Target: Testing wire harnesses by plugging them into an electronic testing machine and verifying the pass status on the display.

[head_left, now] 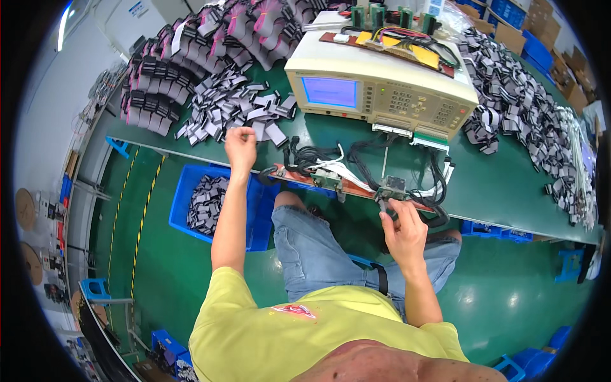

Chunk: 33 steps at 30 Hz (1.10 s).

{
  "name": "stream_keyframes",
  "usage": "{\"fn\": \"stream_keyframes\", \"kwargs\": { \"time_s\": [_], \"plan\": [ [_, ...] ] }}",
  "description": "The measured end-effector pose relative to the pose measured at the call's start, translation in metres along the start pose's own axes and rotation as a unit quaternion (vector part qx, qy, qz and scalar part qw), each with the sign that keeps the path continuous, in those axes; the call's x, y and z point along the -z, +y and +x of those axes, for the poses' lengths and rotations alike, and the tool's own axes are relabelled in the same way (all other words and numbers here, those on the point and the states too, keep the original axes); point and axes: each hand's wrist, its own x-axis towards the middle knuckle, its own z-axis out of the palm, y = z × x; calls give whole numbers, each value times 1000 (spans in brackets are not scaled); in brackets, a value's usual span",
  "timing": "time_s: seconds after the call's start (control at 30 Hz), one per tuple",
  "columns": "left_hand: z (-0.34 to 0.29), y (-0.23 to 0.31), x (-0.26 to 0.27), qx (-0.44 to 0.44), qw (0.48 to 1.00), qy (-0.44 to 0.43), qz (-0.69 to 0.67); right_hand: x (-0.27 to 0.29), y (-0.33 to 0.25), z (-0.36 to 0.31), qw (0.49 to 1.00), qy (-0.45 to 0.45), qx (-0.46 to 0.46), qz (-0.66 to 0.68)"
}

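My left hand [240,151] is over the table's near edge, beside a loose pile of short grey ribbon cables [226,105] with black connectors. Its fingers are curled together, and whatever they may hold is too small to make out. My right hand [407,234] is at a small test fixture [393,184] on the table edge, with thumb and fingers closed on what looks like a short grey ribbon cable [382,205] at its front. Black and white wires run from the fixture to a beige bench tester [382,83] with a lit screen.
Bundled ribbon cables [153,89] are stacked at the back left, and another heap [509,95] covers the right side. A second fixture [328,179] sits on the table edge. Below at left, a blue bin [181,200] contains more cables. Circuit boards and wires lie atop the tester.
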Motion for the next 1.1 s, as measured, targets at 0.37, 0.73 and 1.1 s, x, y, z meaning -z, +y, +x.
{"fn": "stream_keyframes", "kwargs": {
  "time_s": [0.37, 0.73, 1.1],
  "plan": [
    [-9, 11, -8, -20, 985, -74, 154, 2, 2, -3, 998, -23, 46, -38],
    [-19, 5, -17, 11, 995, 13, 102, -3, 3, 11, 963, -139, 90, -214],
    [-28, 1, -15, -6, 996, 30, 80, -10, -27, -44, 935, -138, 197, -261]
  ]
}}
